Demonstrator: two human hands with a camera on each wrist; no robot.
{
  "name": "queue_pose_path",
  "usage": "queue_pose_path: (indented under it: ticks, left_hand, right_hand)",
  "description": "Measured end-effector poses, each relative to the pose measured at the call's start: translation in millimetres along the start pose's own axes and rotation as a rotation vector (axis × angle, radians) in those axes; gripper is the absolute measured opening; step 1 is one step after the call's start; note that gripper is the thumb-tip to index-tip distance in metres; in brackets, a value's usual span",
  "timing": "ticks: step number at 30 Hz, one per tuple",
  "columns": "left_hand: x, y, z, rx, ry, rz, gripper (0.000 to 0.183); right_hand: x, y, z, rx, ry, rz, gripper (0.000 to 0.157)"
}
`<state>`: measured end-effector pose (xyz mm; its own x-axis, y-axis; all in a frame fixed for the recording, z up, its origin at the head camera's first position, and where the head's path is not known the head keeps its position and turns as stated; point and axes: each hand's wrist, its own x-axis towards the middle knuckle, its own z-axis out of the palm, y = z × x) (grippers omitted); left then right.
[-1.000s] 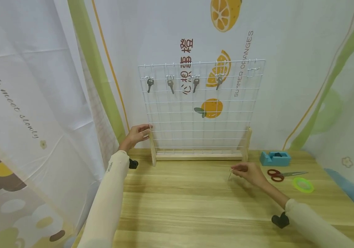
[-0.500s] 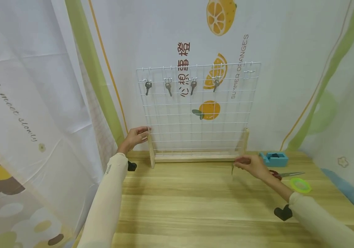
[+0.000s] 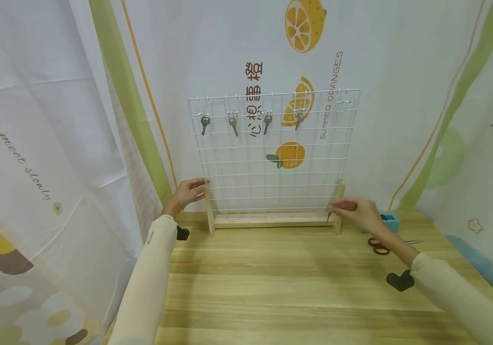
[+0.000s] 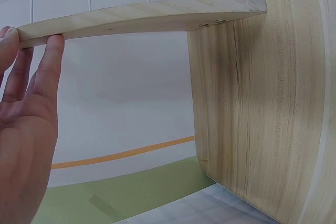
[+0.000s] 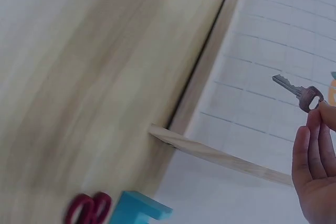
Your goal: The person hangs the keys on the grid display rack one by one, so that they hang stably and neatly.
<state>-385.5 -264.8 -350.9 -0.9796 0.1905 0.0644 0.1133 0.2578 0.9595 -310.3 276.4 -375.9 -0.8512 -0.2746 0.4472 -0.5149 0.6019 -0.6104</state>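
A white wire grid rack (image 3: 272, 163) stands upright in a wooden stand (image 3: 272, 223). My left hand (image 3: 189, 193) grips the stand's left wooden upright (image 4: 136, 17), with the thumb on one face and fingers on the other. Between thumb and fingertips, my right hand (image 3: 360, 213) pinches a metal key (image 5: 297, 92) by its head, the toothed blade pointing away. In the head view that key overlaps the stand's right upright (image 3: 338, 211). Several other keys (image 3: 205, 123) hang in a row from hooks near the grid's top. A hook (image 3: 344, 104) at the top right carries no key.
Right of the stand, a blue tape dispenser (image 3: 390, 222) is partly behind my right hand. Red-handled scissors (image 3: 377, 246) lie on the wooden table (image 3: 272, 287) beside my right forearm. A printed curtain (image 3: 384, 96) hangs behind the rack.
My right hand has moved up and slightly right with the key, from over the table to the stand's right upright. My left hand keeps its grip; the head view has shifted slightly.
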Motion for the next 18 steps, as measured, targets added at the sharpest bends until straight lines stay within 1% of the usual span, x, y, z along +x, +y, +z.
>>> queue_pose_path:
  ticks: [2,6,10,18]
  left_hand:
    - [0.7,-0.8,-0.3,-0.004,0.001,-0.003,0.044]
    - [1.5,-1.5,-0.7,-0.006,-0.002,0.002,0.044]
    - [0.5,-1.1,-0.8,-0.006,-0.008,0.006,0.045]
    - [-3.2,1.1,0.9,-0.007,-0.011,0.0,0.046]
  right_hand:
    - [3,-4,-5.7,-0.012,0.011,0.012,0.022]
    - [10,-9,-15.6,-0.036,0.04,0.009,0.022]
    - [16,-15,-24.3,-0.052,0.05,0.007,0.022]
    - [25,-31,-36.6,-0.063,0.079,0.009,0.025]
